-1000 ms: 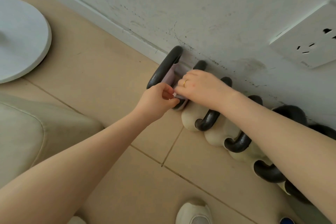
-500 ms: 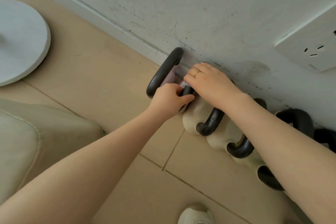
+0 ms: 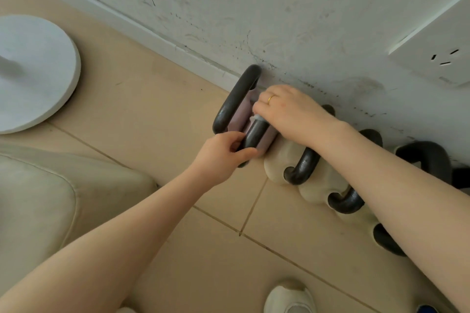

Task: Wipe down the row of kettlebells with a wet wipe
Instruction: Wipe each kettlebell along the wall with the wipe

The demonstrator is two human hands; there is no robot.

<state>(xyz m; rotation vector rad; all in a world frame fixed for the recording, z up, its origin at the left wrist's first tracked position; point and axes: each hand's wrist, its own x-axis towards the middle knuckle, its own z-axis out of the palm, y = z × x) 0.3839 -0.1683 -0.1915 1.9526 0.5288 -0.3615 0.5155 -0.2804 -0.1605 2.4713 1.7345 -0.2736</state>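
Observation:
A row of kettlebells with black handles stands against the white wall. The leftmost two are pink [image 3: 239, 119], the following ones cream [image 3: 278, 160], and a black one [image 3: 429, 157] sits further right. My left hand [image 3: 223, 154] grips the near end of the second pink kettlebell's handle [image 3: 255, 132]. My right hand [image 3: 292, 112], with a gold ring, presses a small white wet wipe [image 3: 257, 117] onto the far part of that same handle. Most of the wipe is hidden under my fingers.
A round white base [image 3: 33, 73] lies on the beige tiles at left. A cream cushion [image 3: 50, 201] fills the lower left. A wall socket [image 3: 442, 56] is at upper right. My white shoe [image 3: 290, 297] shows at the bottom edge.
My right hand slid with the wipe up the handle toward the wall. My left hand dropped to the handle's near end and closed around it.

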